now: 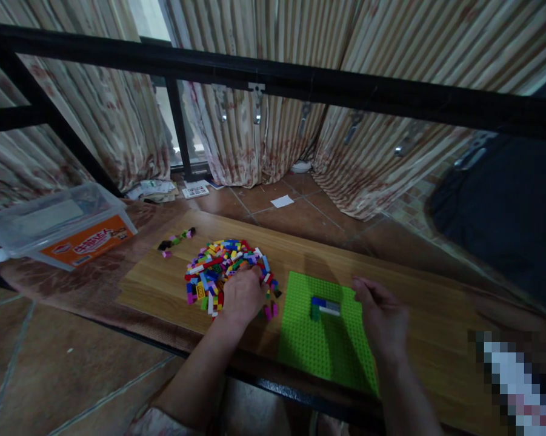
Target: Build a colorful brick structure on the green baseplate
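A heap of small multicoloured plastic bricks (222,269) lies on a wood-grain board (163,297). My left hand (243,297) rests on the heap's near side, its fingers curved downward, hiding some bricks and whatever they may hold. A short row of mostly dark and green bricks (176,241) lies left of the heap. To the right is a green studded baseplate (309,351) carrying a small blue, white and green brick stack (325,307). My right hand (382,315) hovers at the plate's right edge, fingers loosely curled, with nothing visible in them.
A transparent plastic box with an orange label (63,227) sits at the far left on a patterned cloth. A black metal bar (273,69) crosses ahead, with curtains behind it. Papers lie on the tiled floor beyond. A dark bag (500,206) fills the right.
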The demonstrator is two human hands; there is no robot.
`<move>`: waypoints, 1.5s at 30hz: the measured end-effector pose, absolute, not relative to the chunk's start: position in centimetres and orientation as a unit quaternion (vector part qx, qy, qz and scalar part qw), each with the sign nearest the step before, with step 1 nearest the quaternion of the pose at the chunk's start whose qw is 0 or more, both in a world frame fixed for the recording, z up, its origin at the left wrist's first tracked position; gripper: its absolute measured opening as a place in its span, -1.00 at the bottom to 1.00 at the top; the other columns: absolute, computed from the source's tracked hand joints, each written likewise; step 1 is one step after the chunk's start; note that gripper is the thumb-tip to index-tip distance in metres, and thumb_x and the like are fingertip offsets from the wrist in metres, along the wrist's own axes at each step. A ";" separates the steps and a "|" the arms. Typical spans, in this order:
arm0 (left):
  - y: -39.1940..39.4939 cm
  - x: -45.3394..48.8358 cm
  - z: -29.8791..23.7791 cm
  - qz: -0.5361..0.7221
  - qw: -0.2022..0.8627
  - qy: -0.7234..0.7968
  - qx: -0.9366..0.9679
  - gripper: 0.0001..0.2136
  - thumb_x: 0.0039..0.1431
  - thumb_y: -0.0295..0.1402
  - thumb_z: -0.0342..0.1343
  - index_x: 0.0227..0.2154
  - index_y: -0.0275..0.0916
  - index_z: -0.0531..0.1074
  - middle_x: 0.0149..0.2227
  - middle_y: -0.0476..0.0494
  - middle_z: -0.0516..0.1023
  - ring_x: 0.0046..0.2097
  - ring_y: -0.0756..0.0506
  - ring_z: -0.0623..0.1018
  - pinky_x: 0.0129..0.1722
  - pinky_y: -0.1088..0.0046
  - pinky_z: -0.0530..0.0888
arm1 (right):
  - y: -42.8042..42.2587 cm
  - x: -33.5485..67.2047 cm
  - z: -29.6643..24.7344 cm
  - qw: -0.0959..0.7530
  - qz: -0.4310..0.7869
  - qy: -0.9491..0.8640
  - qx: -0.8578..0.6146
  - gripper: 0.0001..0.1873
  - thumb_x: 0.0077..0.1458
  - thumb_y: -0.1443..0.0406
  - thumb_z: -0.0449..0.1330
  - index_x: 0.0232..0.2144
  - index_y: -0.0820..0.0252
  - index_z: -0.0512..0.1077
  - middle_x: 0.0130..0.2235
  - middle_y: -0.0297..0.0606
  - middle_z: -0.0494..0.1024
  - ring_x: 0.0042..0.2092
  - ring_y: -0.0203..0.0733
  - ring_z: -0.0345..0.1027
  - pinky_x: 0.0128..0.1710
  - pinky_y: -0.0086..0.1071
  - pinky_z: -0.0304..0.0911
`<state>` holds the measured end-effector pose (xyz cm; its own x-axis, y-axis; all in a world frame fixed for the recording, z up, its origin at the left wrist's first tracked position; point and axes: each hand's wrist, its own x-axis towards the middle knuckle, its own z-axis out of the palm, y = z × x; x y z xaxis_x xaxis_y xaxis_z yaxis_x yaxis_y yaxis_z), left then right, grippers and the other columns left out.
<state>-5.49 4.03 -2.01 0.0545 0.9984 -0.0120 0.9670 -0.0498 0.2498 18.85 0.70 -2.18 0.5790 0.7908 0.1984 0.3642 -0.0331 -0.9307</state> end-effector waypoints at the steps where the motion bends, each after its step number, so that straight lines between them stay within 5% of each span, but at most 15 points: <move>1: 4.0 -5.5 -2.1 0.082 0.090 0.681 0.722 -0.81 0.18 -0.28 0.02 -0.25 -0.23 0.46 -0.26 -0.23 0.56 -0.16 -0.20 0.57 -0.25 0.38 0.45 | 0.6 19.1 -2.1 0.556 0.187 -0.413 -0.697 -0.71 -0.09 0.11 0.29 -0.41 0.23 0.55 -0.47 -0.27 0.56 -0.43 -0.22 0.38 -0.34 -0.32 0.29; 9: 3.7 -5.0 -1.9 0.063 0.059 0.684 0.725 -0.78 0.17 -0.47 -0.09 -0.22 -0.26 0.44 -0.30 -0.25 0.55 -0.12 -0.18 0.56 -0.22 0.41 0.43 | 0.6 19.9 -2.1 0.571 0.195 -0.401 -0.689 -0.68 -0.10 0.09 0.28 -0.41 0.23 0.55 -0.45 -0.25 0.57 -0.44 -0.25 0.36 -0.38 -0.35 0.28; 17: 4.0 -5.7 -1.0 0.088 0.095 0.696 0.707 -0.80 0.18 -0.35 -0.02 -0.20 -0.26 0.45 -0.26 -0.26 0.56 -0.15 -0.20 0.55 -0.18 0.36 0.40 | 0.4 19.8 -1.6 0.573 0.212 -0.401 -0.683 -0.72 -0.08 0.11 0.27 -0.42 0.21 0.55 -0.43 -0.26 0.58 -0.39 -0.21 0.40 -0.31 -0.32 0.30; 20: 4.5 -6.0 -0.5 0.190 0.208 0.662 0.694 -0.79 0.15 -0.31 0.02 -0.20 -0.22 0.47 -0.27 -0.15 0.57 -0.21 -0.12 0.54 -0.19 0.41 0.40 | 0.4 19.2 -1.6 0.579 0.233 -0.401 -0.670 -0.74 -0.09 0.12 0.28 -0.43 0.19 0.55 -0.40 -0.25 0.60 -0.37 -0.19 0.42 -0.28 -0.29 0.33; 24: 4.4 -4.5 0.0 0.329 0.486 0.533 0.609 -0.80 0.07 -0.33 0.09 -0.27 -0.27 0.50 -0.37 -0.05 0.56 -0.31 -0.04 0.52 -0.28 0.49 0.41 | 0.0 18.3 -1.8 0.565 0.278 -0.428 -0.649 -0.76 -0.07 0.12 0.27 -0.41 0.16 0.56 -0.37 -0.25 0.61 -0.33 -0.17 0.44 -0.25 -0.27 0.35; 29: 3.3 -1.8 -0.5 0.361 0.695 0.429 0.450 -0.78 -0.07 -0.32 0.24 -0.33 -0.31 0.52 -0.43 -0.04 0.54 -0.37 0.01 0.50 -0.30 0.49 0.42 | -0.9 17.2 -2.0 0.503 0.373 -0.509 -0.591 -0.69 0.01 0.11 0.25 -0.20 0.08 0.54 -0.25 -0.26 0.59 -0.25 -0.19 0.43 -0.21 -0.27 0.35; 35: 2.6 -0.6 -1.0 0.315 0.795 0.381 0.351 -0.72 -0.16 -0.34 0.33 -0.34 -0.34 0.49 -0.46 -0.06 0.52 -0.46 0.02 0.49 -0.36 0.43 0.46 | -1.3 16.0 -1.8 0.511 0.444 -0.509 -0.531 -0.60 0.05 0.12 0.23 -0.04 0.02 0.46 -0.15 -0.28 0.54 -0.27 -0.27 0.40 -0.26 -0.36 0.35; 45: 2.1 1.0 -1.6 0.282 0.779 0.434 0.354 -0.72 -0.08 -0.21 0.28 -0.40 -0.33 0.46 -0.40 -0.07 0.49 -0.47 0.09 0.41 -0.52 0.59 0.28 | -1.6 18.1 -2.7 0.509 0.456 -0.462 -0.565 -0.73 -0.09 0.10 0.33 -0.39 0.16 0.55 -0.52 -0.33 0.53 -0.48 -0.30 0.35 -0.46 -0.40 0.32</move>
